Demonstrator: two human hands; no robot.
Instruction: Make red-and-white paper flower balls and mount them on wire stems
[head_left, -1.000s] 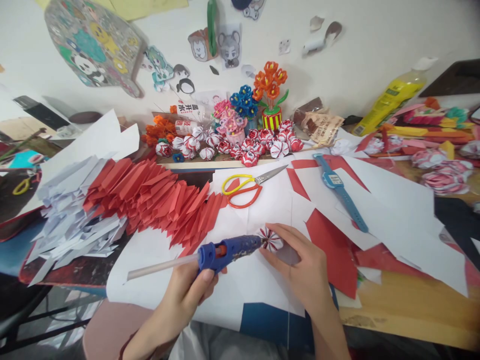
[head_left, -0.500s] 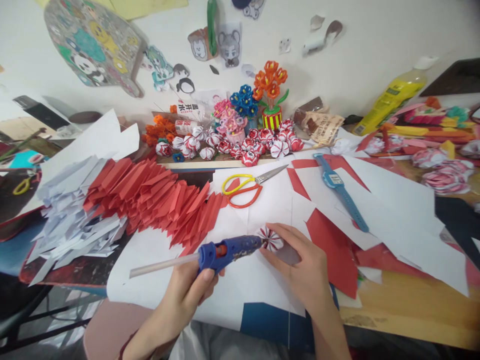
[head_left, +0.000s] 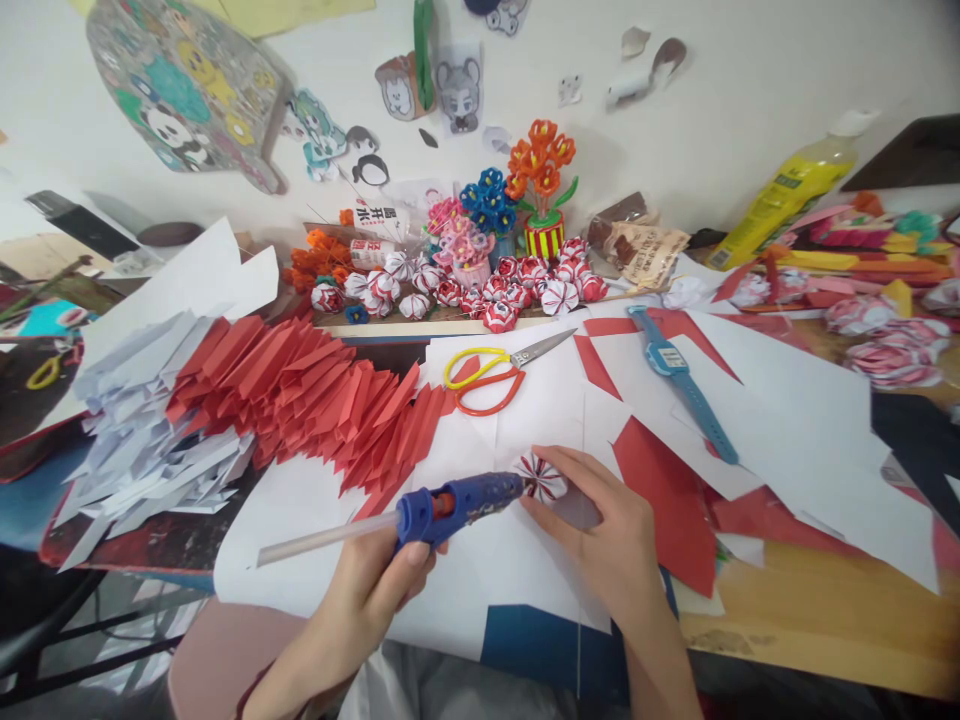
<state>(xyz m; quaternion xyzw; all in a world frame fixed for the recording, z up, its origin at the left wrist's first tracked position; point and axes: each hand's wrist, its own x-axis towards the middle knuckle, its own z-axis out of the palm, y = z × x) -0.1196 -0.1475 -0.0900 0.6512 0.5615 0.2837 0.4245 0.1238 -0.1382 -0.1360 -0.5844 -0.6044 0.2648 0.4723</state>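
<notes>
My left hand [head_left: 382, 585] is wrapped round the handle of a blue glue gun [head_left: 461, 503], with a translucent glue stick [head_left: 326, 538] jutting from its rear. The gun's nozzle meets the middle of a small red-and-white folded paper flower [head_left: 546, 478]. Thumb and fingers of my right hand [head_left: 600, 520] hold that flower at its right side, above white paper [head_left: 480, 570]. Scissors [head_left: 487, 380] with one yellow and one orange handle lie behind the gun.
Folded red strips [head_left: 300, 400] and white strips [head_left: 157, 430] are piled at the left. Finished paper flowers [head_left: 499, 290] line the back. A blue watch [head_left: 682, 385] rests on sheets at the right, near a yellow bottle [head_left: 787, 195].
</notes>
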